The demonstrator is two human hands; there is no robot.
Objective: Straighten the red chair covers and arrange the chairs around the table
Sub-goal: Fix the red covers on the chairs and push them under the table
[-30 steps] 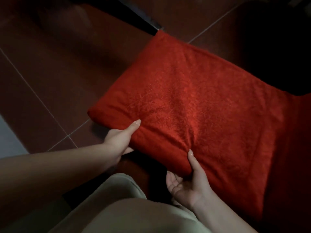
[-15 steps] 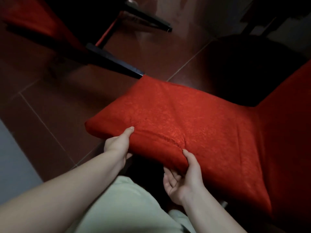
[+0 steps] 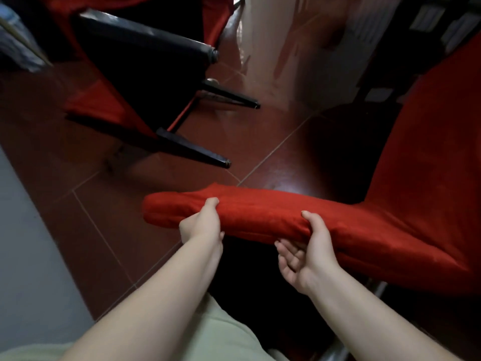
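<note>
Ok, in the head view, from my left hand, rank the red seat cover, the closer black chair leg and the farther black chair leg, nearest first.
1. red seat cover, gripped by the left hand at its front edge.
2. closer black chair leg, on the floor just beyond the cover.
3. farther black chair leg, further ahead and right.

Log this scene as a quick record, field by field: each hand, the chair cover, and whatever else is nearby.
left hand: grips front edge of red chair cover, thumb on top
right hand: grips same edge, thumb on top, fingers underneath
second chair: black legs, red cloth, beyond at upper left
floor: red-brown tiles
</note>
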